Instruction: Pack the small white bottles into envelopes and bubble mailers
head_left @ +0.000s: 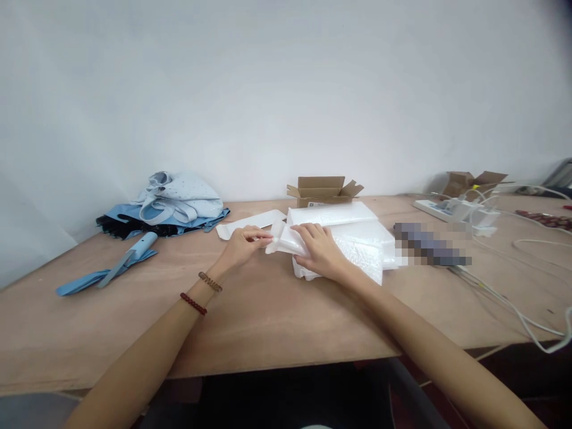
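Observation:
In the head view, my left hand (248, 245) is closed in a pinch at the loose left end of a white plastic wrapping (279, 238). My right hand (320, 247) lies over the wrapping's rolled part, its fingers curved round the top and the thumb at the near side. Beneath and beside my right hand is a stack of white bubble wrap sheets (357, 253), spread to the right. Whatever may lie inside the rolled wrapping is hidden. A flat white strip (250, 223) rests on the table just behind my left hand.
Behind the wrap stands an open cardboard box (324, 189). Leftward are a pale blue cloth bag (183, 196) on blue-and-black fabric and a blue folded umbrella (116, 262). On the right lie a blurred-out object (429, 243), a power strip (435, 208), cables and another box (473, 182).

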A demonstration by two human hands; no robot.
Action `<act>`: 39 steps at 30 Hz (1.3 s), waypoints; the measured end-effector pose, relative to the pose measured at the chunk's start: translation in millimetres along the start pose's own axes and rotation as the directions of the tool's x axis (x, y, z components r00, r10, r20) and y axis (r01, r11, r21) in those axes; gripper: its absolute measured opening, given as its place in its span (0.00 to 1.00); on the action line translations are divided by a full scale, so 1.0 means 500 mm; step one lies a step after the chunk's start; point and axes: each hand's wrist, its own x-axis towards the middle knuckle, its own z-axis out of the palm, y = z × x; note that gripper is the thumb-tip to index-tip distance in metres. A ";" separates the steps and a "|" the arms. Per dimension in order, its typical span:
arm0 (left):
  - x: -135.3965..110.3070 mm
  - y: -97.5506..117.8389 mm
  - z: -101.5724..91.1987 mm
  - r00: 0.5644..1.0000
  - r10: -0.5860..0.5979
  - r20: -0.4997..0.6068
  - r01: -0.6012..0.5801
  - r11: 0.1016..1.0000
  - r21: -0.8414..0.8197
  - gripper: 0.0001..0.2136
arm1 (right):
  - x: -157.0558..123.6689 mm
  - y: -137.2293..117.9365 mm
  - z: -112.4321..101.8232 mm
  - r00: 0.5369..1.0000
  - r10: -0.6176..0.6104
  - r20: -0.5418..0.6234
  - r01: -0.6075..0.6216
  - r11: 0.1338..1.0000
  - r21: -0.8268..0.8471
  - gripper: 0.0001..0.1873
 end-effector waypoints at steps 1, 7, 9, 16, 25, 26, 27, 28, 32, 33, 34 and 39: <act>-0.002 0.000 0.008 1.000 -0.002 0.031 0.003 1.000 -0.007 0.11 | 0.000 -0.001 0.000 1.000 -0.004 0.002 0.004 1.000 0.006 0.31; 0.006 -0.017 -0.010 0.989 -0.099 -0.108 0.109 0.991 0.084 0.12 | 0.003 0.000 0.001 0.998 0.047 -0.038 -0.046 0.999 0.029 0.29; 0.009 -0.035 -0.027 0.983 -0.121 -0.140 0.158 0.944 0.290 0.10 | 0.003 0.002 0.002 0.997 0.067 -0.037 -0.066 0.997 0.030 0.28; 0.002 -0.092 -0.040 0.941 -0.337 0.012 0.279 0.797 0.535 0.09 | 0.001 0.002 0.002 0.997 0.068 -0.021 -0.068 0.997 0.029 0.28; 0.012 -0.089 -0.052 0.951 -0.306 0.051 0.234 0.814 0.532 0.07 | 0.000 0.007 0.015 0.997 0.077 -0.017 -0.077 0.997 -0.022 0.32; 0.015 -0.085 -0.058 0.958 -0.286 0.029 0.231 0.825 0.516 0.07 | 0.001 0.007 0.015 0.997 0.078 -0.021 -0.079 0.997 -0.018 0.32; 0.020 -0.081 -0.065 0.966 -0.260 0.000 0.226 0.843 0.489 0.07 | 0.001 0.007 0.015 0.996 0.079 -0.027 -0.080 0.997 -0.012 0.32; 0.024 -0.076 -0.072 0.972 -0.230 -0.038 0.222 0.868 0.444 0.08 | 0.001 0.007 0.014 0.996 0.079 -0.033 -0.079 0.997 -0.007 0.32; 0.037 -0.061 -0.093 0.953 -0.216 -0.215 0.247 0.960 0.132 0.11 | 0.001 0.004 0.009 0.996 0.075 -0.044 -0.075 0.997 0.006 0.31; 0.037 -0.057 -0.094 0.941 -0.234 -0.243 0.253 0.966 0.050 0.12 | 0.001 0.003 0.008 0.996 0.075 -0.042 -0.074 0.997 0.007 0.31; 0.036 -0.054 -0.092 0.932 -0.251 -0.261 0.253 0.967 -0.026 0.13 | 0.001 0.003 0.008 0.997 0.073 -0.039 -0.073 0.997 0.008 0.31; 0.022 -0.033 -0.051 0.934 -0.273 -0.229 0.211 0.942 -0.261 0.17 | 0.000 0.002 0.010 0.997 0.059 -0.045 -0.058 0.998 0.023 0.31</act>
